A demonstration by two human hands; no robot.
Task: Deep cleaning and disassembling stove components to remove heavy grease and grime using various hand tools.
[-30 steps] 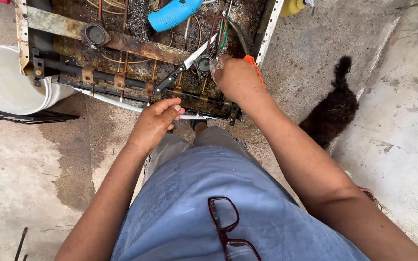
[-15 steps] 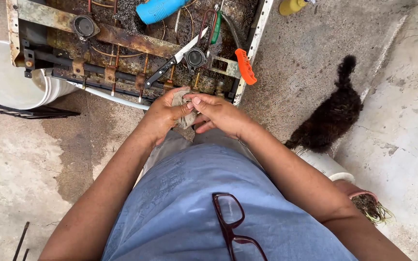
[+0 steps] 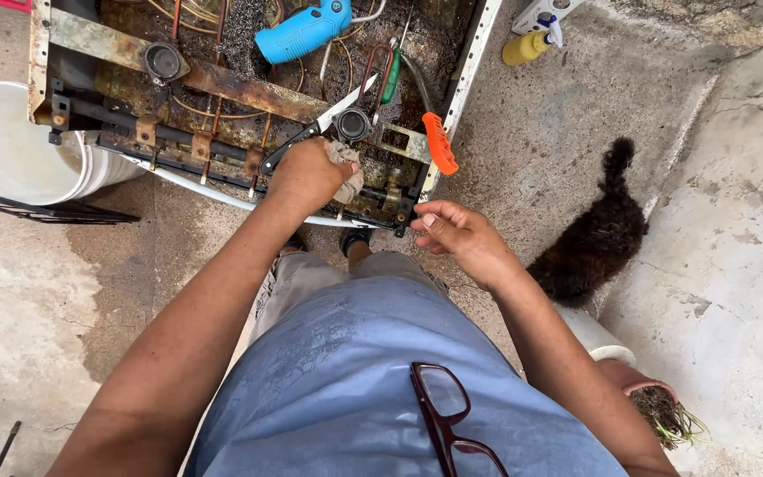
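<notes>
The left hand (image 3: pixel 309 174) is gripping a rag (image 3: pixel 346 177), wiping the still-rusty stove frame (image 3: pixel 222 84); the right hand (image 3: pixel 457 237) is hovering half-curled, empty.

Black-handled scissors (image 3: pixel 311 134), an orange-handled tool (image 3: pixel 439 143) and a blue plastic device (image 3: pixel 302 31) crowded the rusty metal frame (image 3: pixel 222 79), leaving bare concrete floor (image 3: pixel 532 150) beside it open.

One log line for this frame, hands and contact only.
left hand: grips rag against rusty appliance frame | right hand: empty, off frame | scissors: lying beside left hand
</notes>
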